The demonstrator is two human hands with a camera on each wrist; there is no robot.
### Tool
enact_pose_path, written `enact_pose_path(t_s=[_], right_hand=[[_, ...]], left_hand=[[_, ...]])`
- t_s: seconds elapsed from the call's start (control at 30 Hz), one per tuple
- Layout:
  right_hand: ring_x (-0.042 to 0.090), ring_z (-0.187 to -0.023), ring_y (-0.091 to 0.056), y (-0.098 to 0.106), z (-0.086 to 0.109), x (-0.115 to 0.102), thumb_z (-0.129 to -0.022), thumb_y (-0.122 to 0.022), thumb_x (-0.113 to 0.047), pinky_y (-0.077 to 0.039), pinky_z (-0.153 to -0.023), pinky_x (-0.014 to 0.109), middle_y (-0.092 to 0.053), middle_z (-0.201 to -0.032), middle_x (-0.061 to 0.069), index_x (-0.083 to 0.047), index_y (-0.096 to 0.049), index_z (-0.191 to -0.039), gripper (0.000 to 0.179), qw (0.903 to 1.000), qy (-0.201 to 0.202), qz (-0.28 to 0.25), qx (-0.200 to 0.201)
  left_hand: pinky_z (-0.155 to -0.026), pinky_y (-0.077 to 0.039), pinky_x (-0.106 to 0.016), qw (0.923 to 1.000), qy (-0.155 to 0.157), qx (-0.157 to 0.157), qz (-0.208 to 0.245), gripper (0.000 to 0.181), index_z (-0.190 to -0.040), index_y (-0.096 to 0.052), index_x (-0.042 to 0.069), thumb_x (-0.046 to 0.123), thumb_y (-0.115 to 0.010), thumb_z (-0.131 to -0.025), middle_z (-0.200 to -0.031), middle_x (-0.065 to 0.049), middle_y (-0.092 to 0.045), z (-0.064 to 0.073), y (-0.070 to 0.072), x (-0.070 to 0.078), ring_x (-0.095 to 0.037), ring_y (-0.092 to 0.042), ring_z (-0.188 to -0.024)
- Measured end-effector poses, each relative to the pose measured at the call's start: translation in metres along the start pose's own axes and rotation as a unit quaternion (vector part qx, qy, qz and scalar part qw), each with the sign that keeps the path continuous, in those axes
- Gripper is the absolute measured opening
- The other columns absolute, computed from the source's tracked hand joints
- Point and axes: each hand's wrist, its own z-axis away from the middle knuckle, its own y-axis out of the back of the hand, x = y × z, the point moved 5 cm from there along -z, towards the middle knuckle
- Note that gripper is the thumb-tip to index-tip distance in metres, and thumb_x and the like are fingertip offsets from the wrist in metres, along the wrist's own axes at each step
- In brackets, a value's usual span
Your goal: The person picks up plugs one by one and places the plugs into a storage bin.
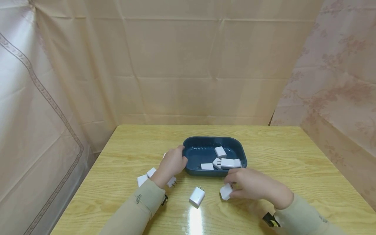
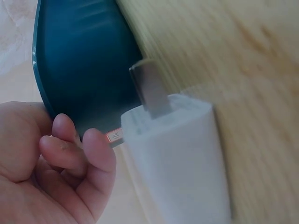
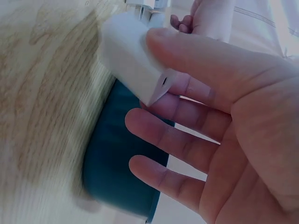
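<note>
A dark blue tray stands on the table with several white charger plugs lying in it. My left hand is at its left end and grips the rim, fingers curled in the left wrist view. In front of the tray, my right hand pinches a white charger plug between thumb and fingers, its port end facing the palm. The other fingers of that hand are spread loosely. Between the hands, another white charger plug lies with its prongs pointing away from me.
More white charger plugs lie on the wooden table beside and partly behind my left forearm. One charger plug looms large and close in the left wrist view. Pale cloth hangs behind the table and along both sides.
</note>
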Motion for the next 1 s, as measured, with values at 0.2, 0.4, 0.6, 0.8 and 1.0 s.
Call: enact_pose_path(t_s=[0.2, 0.4, 0.6, 0.8, 1.0], right_hand=[[0.002, -0.083, -0.056, -0.001, -0.001, 0.001, -0.083, -0.085, -0.019, -0.052, -0.071, 0.027, -0.064, -0.099, -0.013, -0.016, -0.077, -0.107, 0.026, 0.9999, -0.005, -0.007, 0.008], [0.003, -0.083, -0.057, 0.006, 0.000, 0.002, -0.083, -0.085, -0.019, -0.053, -0.073, 0.027, -0.065, -0.099, -0.015, -0.018, -0.077, -0.106, 0.024, 0.9993, -0.024, -0.026, 0.015], [0.006, -0.080, -0.056, 0.022, 0.001, -0.001, -0.083, -0.086, -0.017, -0.052, -0.071, 0.027, -0.062, -0.095, -0.016, -0.019, -0.075, -0.104, 0.024, 0.9990, -0.008, -0.013, 0.042], [0.010, -0.079, -0.058, 0.035, 0.002, -0.002, -0.085, -0.085, -0.019, -0.051, -0.067, 0.023, -0.062, -0.096, -0.014, -0.016, -0.075, -0.108, 0.026, 0.9960, -0.004, 0.009, 0.089], [0.009, -0.082, -0.061, 0.042, -0.003, 0.003, -0.085, -0.085, -0.023, -0.053, -0.068, 0.024, -0.066, -0.106, -0.009, -0.016, -0.075, -0.113, 0.030, 0.9917, -0.023, 0.030, 0.123]], left_hand=[[-0.048, -0.045, -0.028, 1.0000, 0.004, 0.000, -0.001, 0.050, -0.143, -0.052, -0.005, 0.009, -0.058, -0.095, -0.113, -0.021, -0.067, -0.001, -0.002, -0.001, -0.015, -0.053, -0.051], [-0.047, -0.045, -0.028, 1.0000, 0.006, -0.004, 0.003, 0.051, -0.144, -0.051, -0.005, 0.009, -0.059, -0.095, -0.114, -0.021, -0.067, -0.001, -0.001, -0.001, -0.015, -0.053, -0.050], [-0.045, -0.044, -0.027, 0.9999, 0.010, -0.007, 0.005, 0.051, -0.144, -0.050, -0.005, 0.008, -0.058, -0.096, -0.107, -0.019, -0.066, -0.001, -0.001, 0.000, -0.014, -0.052, -0.048], [-0.050, -0.049, -0.030, 1.0000, 0.005, -0.007, 0.002, 0.051, -0.143, -0.051, -0.005, 0.008, -0.059, -0.095, -0.111, -0.020, -0.067, -0.001, -0.001, 0.000, -0.016, -0.057, -0.053], [-0.061, -0.050, -0.033, 0.9992, -0.022, 0.014, -0.030, 0.048, -0.138, -0.056, -0.007, 0.009, -0.061, -0.092, -0.116, -0.024, -0.068, -0.002, 0.002, 0.001, -0.020, -0.058, -0.070]])
